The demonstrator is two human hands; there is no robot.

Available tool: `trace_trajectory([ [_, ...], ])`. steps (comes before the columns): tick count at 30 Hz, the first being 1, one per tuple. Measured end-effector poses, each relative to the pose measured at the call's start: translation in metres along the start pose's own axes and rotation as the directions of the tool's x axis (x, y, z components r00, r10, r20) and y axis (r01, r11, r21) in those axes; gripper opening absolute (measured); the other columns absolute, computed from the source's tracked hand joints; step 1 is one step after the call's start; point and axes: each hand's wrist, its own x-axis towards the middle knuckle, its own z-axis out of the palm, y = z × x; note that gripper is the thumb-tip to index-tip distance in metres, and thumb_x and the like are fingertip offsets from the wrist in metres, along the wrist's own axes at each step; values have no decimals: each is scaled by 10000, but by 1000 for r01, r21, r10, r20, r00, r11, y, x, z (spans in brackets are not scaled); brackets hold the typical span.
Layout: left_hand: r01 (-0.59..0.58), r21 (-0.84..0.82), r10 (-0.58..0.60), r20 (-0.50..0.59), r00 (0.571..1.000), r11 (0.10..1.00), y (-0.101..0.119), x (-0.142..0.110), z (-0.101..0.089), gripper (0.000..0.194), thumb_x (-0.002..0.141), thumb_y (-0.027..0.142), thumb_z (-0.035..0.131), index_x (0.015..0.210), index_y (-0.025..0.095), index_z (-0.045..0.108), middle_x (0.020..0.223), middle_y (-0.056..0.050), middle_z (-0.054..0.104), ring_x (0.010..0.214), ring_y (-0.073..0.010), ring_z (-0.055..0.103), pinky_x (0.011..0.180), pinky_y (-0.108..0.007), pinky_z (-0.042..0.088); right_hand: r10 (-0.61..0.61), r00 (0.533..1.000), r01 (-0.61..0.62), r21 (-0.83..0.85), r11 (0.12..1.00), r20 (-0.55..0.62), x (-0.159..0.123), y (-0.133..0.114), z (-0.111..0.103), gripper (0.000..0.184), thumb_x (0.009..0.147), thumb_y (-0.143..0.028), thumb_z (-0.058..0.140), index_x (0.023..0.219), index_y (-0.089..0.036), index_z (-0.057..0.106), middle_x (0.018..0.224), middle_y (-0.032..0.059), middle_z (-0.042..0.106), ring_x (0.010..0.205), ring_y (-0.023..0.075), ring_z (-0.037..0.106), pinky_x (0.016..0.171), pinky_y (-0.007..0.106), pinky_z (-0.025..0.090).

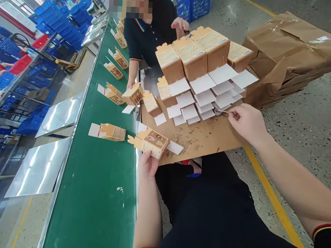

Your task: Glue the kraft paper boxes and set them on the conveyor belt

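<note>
My left hand (149, 164) is closed around the lower side of a brown printed carton (155, 141), held tilted at the green belt's edge with its flaps open. A white flap sticks out to the right of it. The fingers of my right hand (247, 122) pinch a thin stick (225, 111). The stick's far end reaches a small, shiny dark thing (217, 112) beside the stacked cartons; what it is I cannot make out. Stacked cartons (190, 55), white flaps towards me, stand just beyond my right hand on a brown board (186, 143) with dark smears.
A green conveyor belt (95, 194) runs along my left, with one carton (112, 132) near me and several farther up. Across the board, a co-worker's hand (131, 84) touches another carton (133, 94). Brown-wrapped stacks (291, 53) stand at right; blue crates (199, 5) lie behind.
</note>
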Motion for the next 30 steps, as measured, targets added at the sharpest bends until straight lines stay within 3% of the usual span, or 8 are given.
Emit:
trace_trajectory([
  [3,-54,123,58,-28,998,991,-5,5,19,816,756,512,1072,1481,335,741,1642,-127,705,1640,-429,566,1315,-597,533,62,998,-56,208,977,-22,-39,-32,2,122,1011,-245,704,945,-217,803,849,75,779,733,202,683,672,346,587],
  [7,-67,193,92,-122,988,979,-18,14,38,830,693,554,1113,1380,269,745,1521,-167,765,1485,-391,714,1238,-545,606,-56,996,20,419,908,73,-87,-87,45,160,1007,-225,680,884,-221,782,810,46,753,672,182,655,631,327,564],
  [11,-71,194,102,-155,983,979,-26,16,44,849,670,560,1122,1361,282,713,1506,-164,764,1465,-373,729,1189,-518,643,-128,980,55,408,911,153,-105,-112,92,205,1010,-148,634,836,-237,697,809,31,698,707,186,634,718,330,553],
  [14,-62,202,96,-163,982,977,-25,13,44,845,676,566,1116,1354,277,703,1502,-172,762,1448,-378,739,1167,-521,657,-177,961,94,353,931,210,-106,-111,108,233,1009,-104,608,823,-240,642,836,46,679,785,211,643,780,337,542],
  [21,-73,196,108,-170,980,978,-23,9,52,860,671,556,1121,1362,290,683,1528,-154,745,1467,-363,721,1223,-507,606,-305,908,194,356,914,287,-113,-110,110,248,1058,-161,620,823,-241,629,840,62,663,822,235,640,807,356,545],
  [26,-144,279,193,-158,968,949,-28,2,60,881,705,517,1107,1398,282,618,1489,-142,731,1514,-345,676,1292,-487,538,-199,950,99,375,922,239,-104,-106,105,227,1034,-148,585,849,-250,670,863,65,703,802,230,645,794,360,572],
  [30,-218,375,288,-143,947,901,-44,-7,68,911,698,450,1109,1387,276,539,1457,-143,708,1504,-358,677,1316,-514,516,-99,977,12,414,910,190,-105,-97,84,205,1018,-177,611,842,-253,681,814,34,683,702,192,605,729,328,553],
])
